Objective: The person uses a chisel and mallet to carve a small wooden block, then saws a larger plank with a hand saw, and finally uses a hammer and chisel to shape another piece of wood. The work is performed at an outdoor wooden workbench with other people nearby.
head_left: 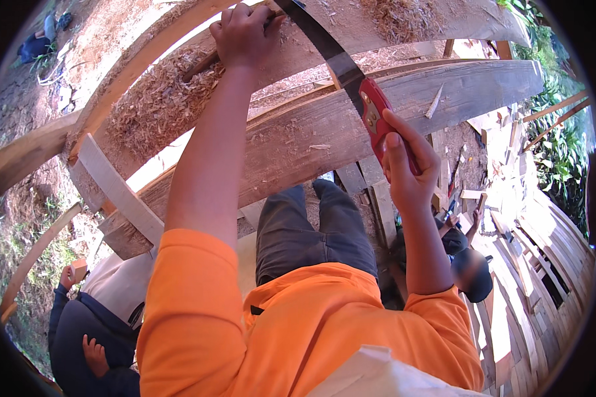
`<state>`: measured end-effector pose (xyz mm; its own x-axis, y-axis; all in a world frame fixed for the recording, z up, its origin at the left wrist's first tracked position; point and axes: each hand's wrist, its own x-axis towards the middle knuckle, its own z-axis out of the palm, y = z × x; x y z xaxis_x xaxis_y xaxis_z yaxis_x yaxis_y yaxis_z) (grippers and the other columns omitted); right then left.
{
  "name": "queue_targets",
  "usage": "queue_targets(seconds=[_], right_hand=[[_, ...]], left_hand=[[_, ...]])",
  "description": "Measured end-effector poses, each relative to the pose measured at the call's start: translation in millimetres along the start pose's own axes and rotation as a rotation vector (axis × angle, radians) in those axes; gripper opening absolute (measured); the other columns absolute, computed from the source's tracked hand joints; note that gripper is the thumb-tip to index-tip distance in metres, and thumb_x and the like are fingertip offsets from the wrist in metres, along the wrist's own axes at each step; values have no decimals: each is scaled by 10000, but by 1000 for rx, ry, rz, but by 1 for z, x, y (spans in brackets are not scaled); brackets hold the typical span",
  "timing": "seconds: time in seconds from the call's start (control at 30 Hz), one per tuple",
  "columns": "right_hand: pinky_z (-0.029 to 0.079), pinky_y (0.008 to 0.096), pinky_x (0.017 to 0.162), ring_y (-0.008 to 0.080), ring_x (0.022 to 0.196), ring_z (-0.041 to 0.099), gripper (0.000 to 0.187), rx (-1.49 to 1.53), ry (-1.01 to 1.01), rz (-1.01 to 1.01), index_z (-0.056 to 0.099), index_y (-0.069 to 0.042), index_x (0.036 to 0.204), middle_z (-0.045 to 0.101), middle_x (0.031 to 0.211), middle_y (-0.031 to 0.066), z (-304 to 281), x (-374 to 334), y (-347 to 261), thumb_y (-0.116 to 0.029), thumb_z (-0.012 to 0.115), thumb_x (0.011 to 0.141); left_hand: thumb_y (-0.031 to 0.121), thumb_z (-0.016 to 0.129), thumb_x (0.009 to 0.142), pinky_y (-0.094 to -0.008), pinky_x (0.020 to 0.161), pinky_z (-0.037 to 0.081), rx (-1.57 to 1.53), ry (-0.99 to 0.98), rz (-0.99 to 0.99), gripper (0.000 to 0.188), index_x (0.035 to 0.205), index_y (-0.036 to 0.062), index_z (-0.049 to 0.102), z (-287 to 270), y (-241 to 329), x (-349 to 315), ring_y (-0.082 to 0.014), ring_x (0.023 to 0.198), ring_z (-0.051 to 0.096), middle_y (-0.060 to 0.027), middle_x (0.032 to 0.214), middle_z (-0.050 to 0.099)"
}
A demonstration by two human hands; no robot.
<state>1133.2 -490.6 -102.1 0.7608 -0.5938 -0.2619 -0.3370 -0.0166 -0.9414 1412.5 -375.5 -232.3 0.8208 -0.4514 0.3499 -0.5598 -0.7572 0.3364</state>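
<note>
While the right hand sits at 2 o'clock, its fingers are closed round a red-handled saw with a curved dark metal blade, slanting up to 12 o'clock. Grey weathered wooden plank passes beneath the saw. Left hand near 11 o'clock, fingers curled round a thin brown wooden stick; blade just beside it, contact unclear. Pale curly wood shavings at 10 o'clock. Farther off, green leafy plants toward 3 o'clock.

Open-air woodworking site: wood shavings, timbers, greenery
</note>
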Motion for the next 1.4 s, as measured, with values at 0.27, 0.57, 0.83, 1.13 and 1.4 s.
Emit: queue_targets(seconds=[0.27,0.57,0.83,1.13,1.4], right_hand=[[375,219,487,53,512,439,407,145,51,-191,550,51,1342,523,619,-5,-64,-48,1,-200,568,1022],[463,283,571,102,571,492,523,363,191,-22,406,13,1469,472,630,-2,-64,-46,6,-290,498,1053],[425,272,659,78,610,437,580,840,70,270,316,-118,1540,393,660,-36,-51,-31,17,-436,405,1064],[439,271,663,91,628,438,574,907,-514,373,322,-120,1539,435,692,-26,-34,-8,7,-434,406,1066],[480,331,775,94,757,549,510,886,-880,518,398,-157,1499,519,768,-46,79,24,22,-415,430,1060]], left_hand=[[452,703,865,-485,899,411,80,30,68,283,1023,219,716,23,-18,-5,-252,1025,592,-16,958,635],[419,706,875,-457,856,463,57,-163,167,304,1042,166,705,6,-9,11,-257,994,621,-49,988,638],[239,721,891,-373,631,554,-478,-47,-80,211,992,72,642,-96,8,-21,-264,762,707,-98,892,687],[582,419,978,-264,606,376,-1208,32,-454,549,940,52,554,-281,45,-132,-117,628,461,-21,698,474],[761,28,942,-316,644,350,-1708,512,-400,824,681,85,419,-410,106,-244,-168,637,406,-20,688,394]])
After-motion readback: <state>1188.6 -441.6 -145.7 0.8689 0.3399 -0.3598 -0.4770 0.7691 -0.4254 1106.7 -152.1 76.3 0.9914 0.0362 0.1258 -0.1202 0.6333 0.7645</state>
